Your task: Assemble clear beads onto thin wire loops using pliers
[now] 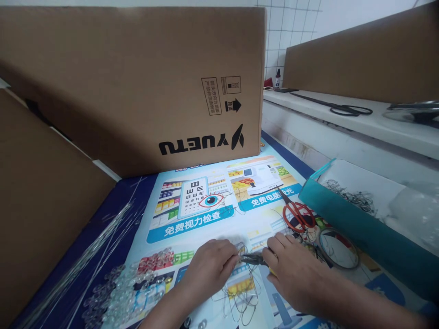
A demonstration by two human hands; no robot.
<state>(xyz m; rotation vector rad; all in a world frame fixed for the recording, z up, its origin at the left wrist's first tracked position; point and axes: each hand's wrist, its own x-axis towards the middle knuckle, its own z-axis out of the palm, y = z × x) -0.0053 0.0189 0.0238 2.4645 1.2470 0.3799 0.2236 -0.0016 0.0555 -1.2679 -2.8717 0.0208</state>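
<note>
My right hand is wrapped round a pair of pliers, whose dark jaws point left. At the jaw tips my left hand is closed in a pinch; what lies between its fingertips is too small and hidden to make out. Thin bent wires lie in a loose tangle on the printed sheet just below the pliers. To the left of my left hand spreads a pile of clear glassy beads, some of them darker.
Beyond my right hand lie red-handled scissors and a tape roll. A teal box holds dark wire pieces and clear plastic. Large cartons wall off the back and left. Long clear strands run along the left; black scissors rest on a ledge.
</note>
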